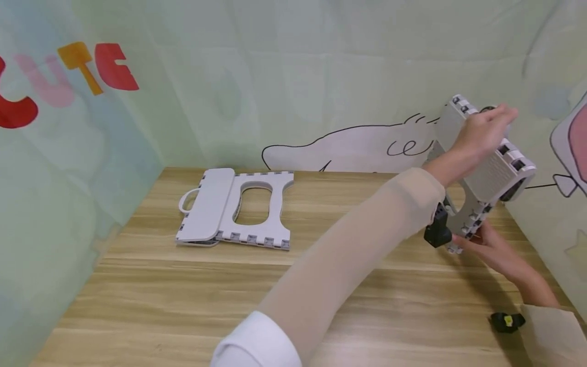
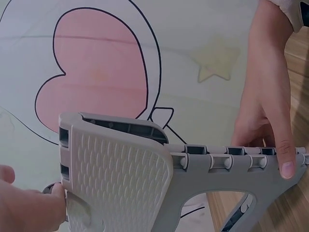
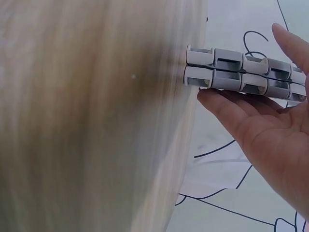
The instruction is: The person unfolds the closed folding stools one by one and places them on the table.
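Both hands hold a grey and white folding step stool [image 1: 492,176] tilted above the table at the right. My left hand [image 1: 481,133] grips its upper end, beside a small dark loop; in the left wrist view the left fingers [image 2: 31,208] meet the textured top panel's edge. My right hand [image 1: 497,252] pinches the lower leg end. The right thumb [image 2: 285,162] lies over the hinged edge and the fingers sit behind it. In the right wrist view, a row of hinge knuckles [image 3: 241,72] rests over the right palm. The stool's legs lie flat together.
A second white folding stool [image 1: 249,214] lies folded on the left of the wooden table [image 1: 206,300], its loop handle [image 1: 185,201] pointing left. Printed cloth walls [image 1: 293,76] stand behind and at both sides, close to the held stool on the right.
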Motion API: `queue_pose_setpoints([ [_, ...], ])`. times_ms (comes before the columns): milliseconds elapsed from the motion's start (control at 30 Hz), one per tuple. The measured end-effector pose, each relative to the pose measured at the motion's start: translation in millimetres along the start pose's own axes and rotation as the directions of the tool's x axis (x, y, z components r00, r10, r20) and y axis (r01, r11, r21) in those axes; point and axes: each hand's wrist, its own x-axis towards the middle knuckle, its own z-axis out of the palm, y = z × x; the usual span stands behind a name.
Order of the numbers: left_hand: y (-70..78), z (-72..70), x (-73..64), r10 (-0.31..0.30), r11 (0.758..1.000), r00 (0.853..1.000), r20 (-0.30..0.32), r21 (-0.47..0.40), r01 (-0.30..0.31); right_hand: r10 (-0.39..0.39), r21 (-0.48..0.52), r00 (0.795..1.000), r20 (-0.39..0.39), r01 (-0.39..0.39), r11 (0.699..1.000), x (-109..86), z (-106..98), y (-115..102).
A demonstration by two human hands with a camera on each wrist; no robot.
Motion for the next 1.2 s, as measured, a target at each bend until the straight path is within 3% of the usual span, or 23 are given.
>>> queue_pose_setpoints([
  [267,-2.1,4.3,3.4,0.003,0.999,1.0,0.003,0.036,-0.003,-0.001,-0.011,1.0,0.0,0.001,1.0,-0.5,-2,-2],
  [433,-2.9,3.9,4.7,0.007,0.996,1.0,-0.025,0.086,-0.005,-0.017,-0.008,1.0,-0.008,0.017,1.0,1.2,-3,-5],
  [833,-5.4,0.0,7.6,0.003,0.996,0.997,-0.08,0.09,0.004,0.083,-0.02,0.997,0.002,-0.083,0.996,-1.0,-10,-9],
  [1200,-8.1,-6.3,7.5,0.036,0.991,0.994,-0.104,0.135,-0.022,0.032,0.026,0.996,-0.086,-0.029,0.999,0.0,-24,0],
])
